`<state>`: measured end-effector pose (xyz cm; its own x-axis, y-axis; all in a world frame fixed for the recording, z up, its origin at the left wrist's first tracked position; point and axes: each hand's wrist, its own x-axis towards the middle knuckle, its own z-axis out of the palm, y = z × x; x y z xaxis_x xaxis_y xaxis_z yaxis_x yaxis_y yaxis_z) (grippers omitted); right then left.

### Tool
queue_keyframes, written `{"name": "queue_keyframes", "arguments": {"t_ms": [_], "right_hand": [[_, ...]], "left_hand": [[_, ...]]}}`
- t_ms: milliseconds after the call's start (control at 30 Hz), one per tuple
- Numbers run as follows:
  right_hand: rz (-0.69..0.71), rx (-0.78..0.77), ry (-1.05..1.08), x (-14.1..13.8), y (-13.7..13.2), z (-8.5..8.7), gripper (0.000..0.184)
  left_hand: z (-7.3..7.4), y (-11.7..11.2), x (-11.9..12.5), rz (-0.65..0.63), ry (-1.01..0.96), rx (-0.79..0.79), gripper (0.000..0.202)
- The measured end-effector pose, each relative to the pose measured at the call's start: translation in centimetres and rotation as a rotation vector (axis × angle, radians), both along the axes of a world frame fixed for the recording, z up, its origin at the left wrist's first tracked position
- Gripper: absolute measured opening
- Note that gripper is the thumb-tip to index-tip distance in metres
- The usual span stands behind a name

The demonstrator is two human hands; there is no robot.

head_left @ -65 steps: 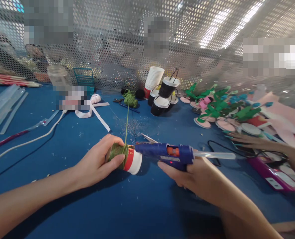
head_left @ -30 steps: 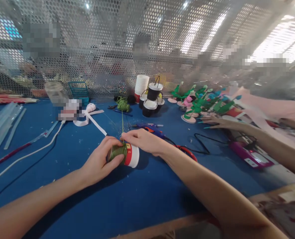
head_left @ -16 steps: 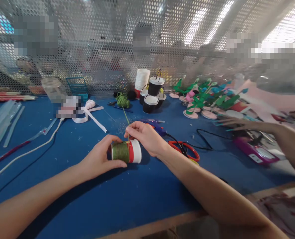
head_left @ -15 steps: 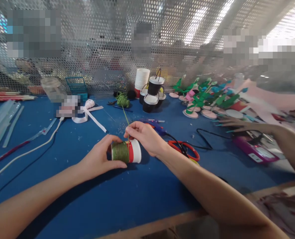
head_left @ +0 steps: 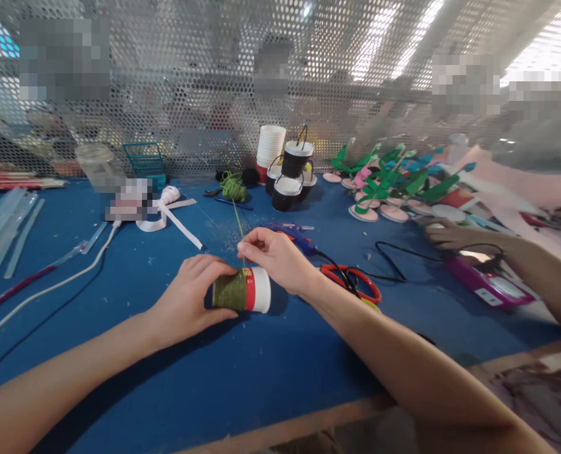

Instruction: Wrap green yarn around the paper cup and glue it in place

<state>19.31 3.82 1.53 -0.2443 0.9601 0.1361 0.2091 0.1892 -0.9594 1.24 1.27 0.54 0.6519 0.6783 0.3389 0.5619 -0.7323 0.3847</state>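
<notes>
A paper cup [head_left: 260, 290] lies on its side above the blue table, its white rim facing right. Green yarn wraps much of its wall, and a red printed band shows beside the rim. My left hand [head_left: 190, 293] is closed around the cup's base end, thumb below and fingers above. Between the thumb and forefinger of my right hand [head_left: 275, 255] runs a taut strand of green yarn [head_left: 238, 221]. That strand goes from the cup back to a loose green yarn ball [head_left: 233, 186].
Black-wrapped cups [head_left: 287, 193] with handles stand beside a stack of white cups [head_left: 271, 146]. A glue gun [head_left: 296, 238] and orange-handled scissors [head_left: 372, 290] lie right. Another person's hand [head_left: 450, 233] is near a purple power strip [head_left: 488, 284]. White ribbon [head_left: 180, 227] lies left.
My left hand's fingers have shifted forward over the top of the cup. The cup has turned slightly, showing more printed red band. The other person's hand has drawn its fingers in.
</notes>
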Motion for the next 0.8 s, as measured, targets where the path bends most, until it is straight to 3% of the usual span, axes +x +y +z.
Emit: {"name": "queue_keyframes", "arguments": {"t_ms": [167, 500, 800], "right_hand": [[-0.011, 0.045, -0.051, 0.42, 0.02, 0.31, 0.014], [-0.050, 0.063, -0.040, 0.91, 0.02, 0.84, 0.013], [0.015, 0.078, -0.167, 0.51, -0.54, 0.96, 0.015]], "left_hand": [[0.04, 0.02, -0.14, -0.001, -0.011, 0.020, 0.042], [0.31, 0.00, -0.18, 0.036, -0.024, -0.126, 0.041], [0.02, -0.41, -0.19, -0.069, -0.075, 0.040, 0.040]]}}
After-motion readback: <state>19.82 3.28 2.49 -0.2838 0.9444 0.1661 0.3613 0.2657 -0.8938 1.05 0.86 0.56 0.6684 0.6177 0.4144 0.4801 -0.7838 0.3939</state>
